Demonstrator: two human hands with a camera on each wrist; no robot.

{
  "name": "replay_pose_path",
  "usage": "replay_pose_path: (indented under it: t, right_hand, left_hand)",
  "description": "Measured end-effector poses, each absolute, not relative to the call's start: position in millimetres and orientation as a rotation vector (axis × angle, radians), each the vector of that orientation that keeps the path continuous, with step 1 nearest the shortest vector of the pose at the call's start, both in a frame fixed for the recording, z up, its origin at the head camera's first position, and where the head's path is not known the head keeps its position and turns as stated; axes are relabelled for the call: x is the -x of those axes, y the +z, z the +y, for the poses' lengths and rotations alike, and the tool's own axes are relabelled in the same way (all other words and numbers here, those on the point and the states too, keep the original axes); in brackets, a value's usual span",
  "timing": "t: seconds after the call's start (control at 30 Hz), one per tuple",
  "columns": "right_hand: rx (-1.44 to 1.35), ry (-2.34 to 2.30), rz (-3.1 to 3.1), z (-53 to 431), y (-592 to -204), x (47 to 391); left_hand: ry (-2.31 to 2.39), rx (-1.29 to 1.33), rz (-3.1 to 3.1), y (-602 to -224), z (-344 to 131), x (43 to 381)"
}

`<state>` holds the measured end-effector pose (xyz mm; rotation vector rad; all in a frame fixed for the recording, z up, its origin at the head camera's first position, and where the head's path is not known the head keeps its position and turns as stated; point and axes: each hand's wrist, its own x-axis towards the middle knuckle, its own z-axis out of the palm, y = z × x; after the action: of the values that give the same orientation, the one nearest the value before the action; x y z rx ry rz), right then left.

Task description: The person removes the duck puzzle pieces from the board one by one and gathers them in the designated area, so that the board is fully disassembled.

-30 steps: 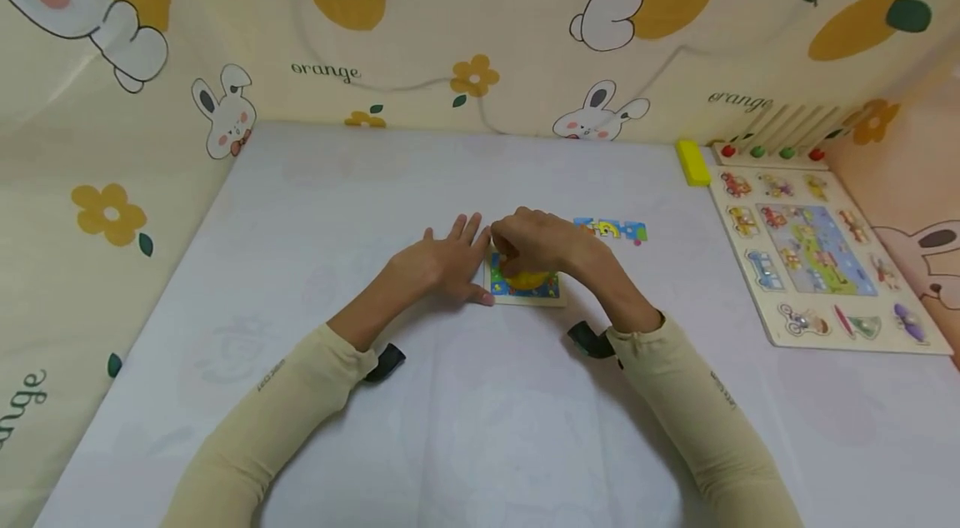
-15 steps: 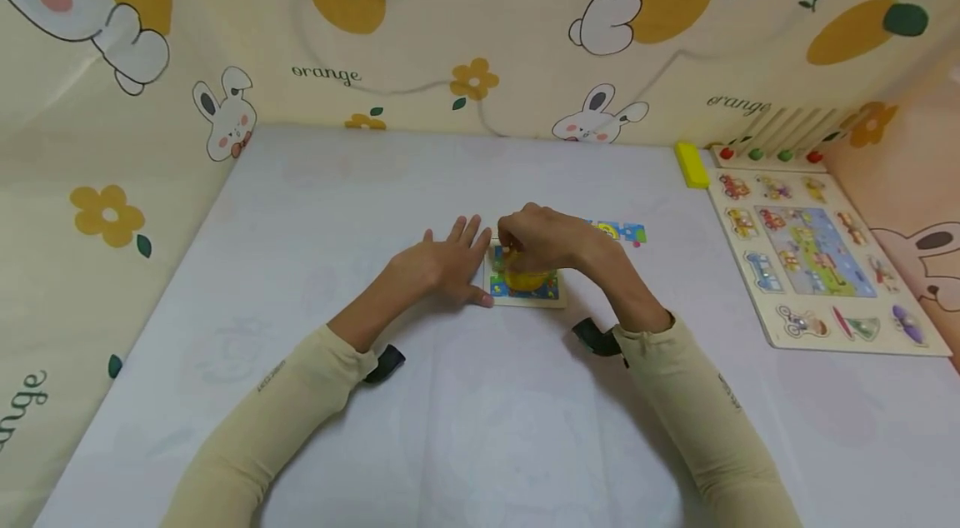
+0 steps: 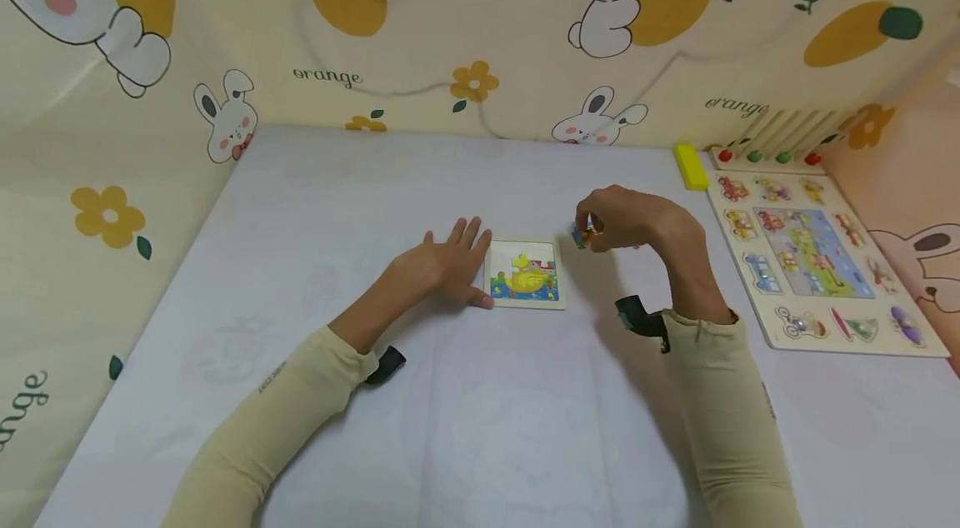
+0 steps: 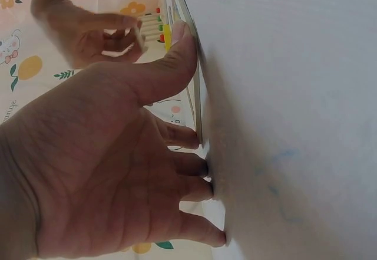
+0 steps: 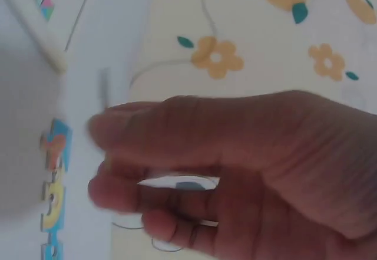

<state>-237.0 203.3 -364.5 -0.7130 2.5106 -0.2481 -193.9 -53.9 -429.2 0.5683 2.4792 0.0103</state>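
Note:
A small jigsaw tray [image 3: 523,307] with a yellow duck picture lies mid-table; its upper left part shows bare white board. My left hand [image 3: 447,266] rests beside the tray's left edge, fingers spread, with thumb and index fingertip at its border. To the tray's right, my right hand [image 3: 630,220] is raised over the table. Its thumb and index finger pinch a jigsaw piece [image 4: 140,38], seen edge-on in the left wrist view. Below that hand, loose jigsaw pieces [image 5: 54,198] with blue, orange and yellow print lie in a row, mostly hidden by it in the head view.
At the right stands a large wooden puzzle board [image 3: 776,320] with vehicle and toy pictures. Behind it is a rack [image 3: 795,166] with thin sticks and red and green beads. A yellow block [image 3: 690,167] lies beside them. Patterned cloth [image 3: 420,45] closes off the back.
My right hand has moved right from over the tray to above the loose row, carrying a jigsaw piece. The tray's upper left, which showed green and blue, now shows white. My left hand stays put.

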Motion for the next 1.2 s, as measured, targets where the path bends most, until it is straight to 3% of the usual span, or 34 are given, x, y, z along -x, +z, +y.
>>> replay_pose_path:
  t: [0.73,1.2]
  right_hand:
    - [0.335,0.032,2.453,190.9,-387.0,245.6]
    - [0.348,0.063,2.445,192.1,-390.5,250.3]
  left_hand:
    - [0.031,-0.563,2.468,-429.5,-55.7,194.6]
    - [-0.008,-0.585,2.478,-430.3,-54.5,194.9]
